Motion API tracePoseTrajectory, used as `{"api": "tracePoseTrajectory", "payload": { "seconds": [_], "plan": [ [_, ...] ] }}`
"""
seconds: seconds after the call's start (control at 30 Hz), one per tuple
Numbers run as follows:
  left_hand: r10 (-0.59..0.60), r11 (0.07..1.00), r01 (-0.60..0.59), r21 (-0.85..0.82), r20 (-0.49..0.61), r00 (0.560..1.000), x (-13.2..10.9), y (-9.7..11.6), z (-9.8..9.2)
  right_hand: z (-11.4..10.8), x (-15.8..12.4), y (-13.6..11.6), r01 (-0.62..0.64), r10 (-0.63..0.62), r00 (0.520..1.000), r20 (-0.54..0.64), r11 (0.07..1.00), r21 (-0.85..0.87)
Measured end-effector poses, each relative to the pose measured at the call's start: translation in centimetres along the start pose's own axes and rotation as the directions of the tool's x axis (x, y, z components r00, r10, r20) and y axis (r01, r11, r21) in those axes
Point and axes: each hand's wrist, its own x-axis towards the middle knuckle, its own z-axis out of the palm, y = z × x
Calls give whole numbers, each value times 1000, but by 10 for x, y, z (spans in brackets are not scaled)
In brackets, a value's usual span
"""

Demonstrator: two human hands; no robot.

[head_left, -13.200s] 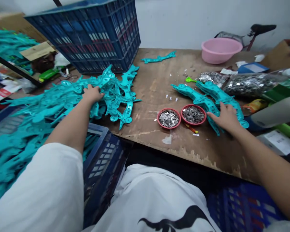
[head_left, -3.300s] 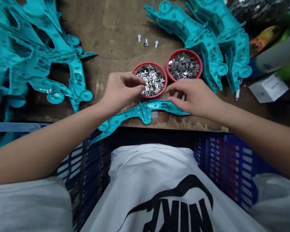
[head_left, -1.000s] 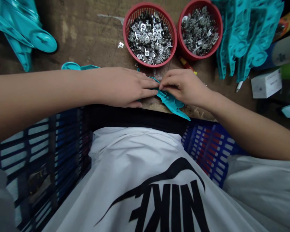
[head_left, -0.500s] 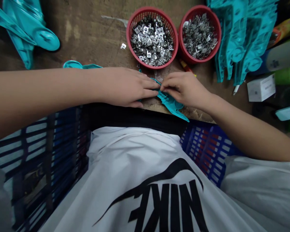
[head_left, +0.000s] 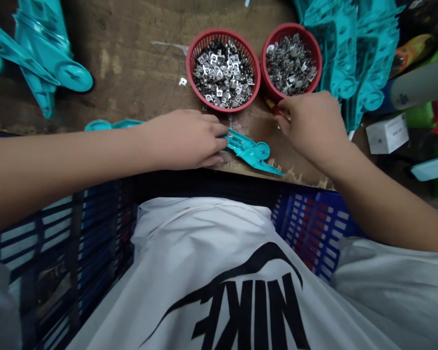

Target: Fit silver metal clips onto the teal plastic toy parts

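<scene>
My left hand (head_left: 199,138) rests on the near part of the table, fingers curled over the left end of a teal plastic part (head_left: 253,151). The part lies flat, with a round disc and a pointed tip showing to the right; its left end is hidden under my fingers. My right hand (head_left: 312,126) is just below the right basket, thumb and fingertips closed around the end of a slim red-and-yellow tool (head_left: 273,107). Most of that tool is covered by the hand, so its kind is unclear.
Two red baskets (head_left: 190,73) of small metal clips stand ahead. One loose metal clip (head_left: 183,81) lies left of them. Teal parts are piled at left (head_left: 40,53) and right (head_left: 365,58). A white box (head_left: 387,133) sits at right. Blue crates (head_left: 314,228) flank my lap.
My right hand has left the teal part and moved right and up to the red-and-yellow tool. My left hand stays on the part. The view has shifted slightly.
</scene>
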Motion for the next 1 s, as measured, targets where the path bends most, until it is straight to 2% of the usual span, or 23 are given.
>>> {"api": "tracePoseTrajectory", "payload": {
  "seconds": [0.07,0.13,0.2,0.23,0.3,0.43,0.53,0.6,0.63,0.73,0.8,0.93,1.0],
  "plan": [
    [3,996,-4,92,20,1000,0,5,-3,16,3,16,-61,61,998,-12,998,-16],
    [13,990,-18,142,36,999,1,8,-9,36,6,26,-19,23,998,-60,998,65],
    [14,987,-21,162,42,999,3,9,-18,46,7,28,36,-19,993,-113,989,145],
    [7,985,-16,173,49,999,3,10,-22,45,6,27,48,-30,993,-112,986,162],
    [-23,983,14,183,50,998,4,12,-29,27,1,18,45,-37,998,-59,990,135],
    [-31,988,28,150,18,999,0,21,-36,-33,-21,-9,78,-85,990,111,995,59],
    [-2,984,8,178,-33,999,-4,28,-30,-53,-34,-27,137,-181,954,238,972,189],
    [-10,985,22,169,-69,998,-5,31,-24,-52,-34,-35,176,-238,933,271,956,234],
    [-18,988,28,155,-69,997,-6,31,-20,-49,-33,-39,185,-240,927,287,961,205],
    [-24,991,27,128,-19,1000,-6,31,-9,-41,-24,-50,166,-170,912,372,985,45],
    [-17,993,19,114,-18,1000,-7,29,-3,-39,-19,-54,158,-144,906,397,987,-2],
    [-15,998,17,53,-42,999,-6,23,5,-31,-22,-50,185,-166,919,358,983,-19],
    [-17,1000,18,12,-27,999,-5,20,7,-23,-28,-44,163,-165,940,299,986,31]
  ]
}}
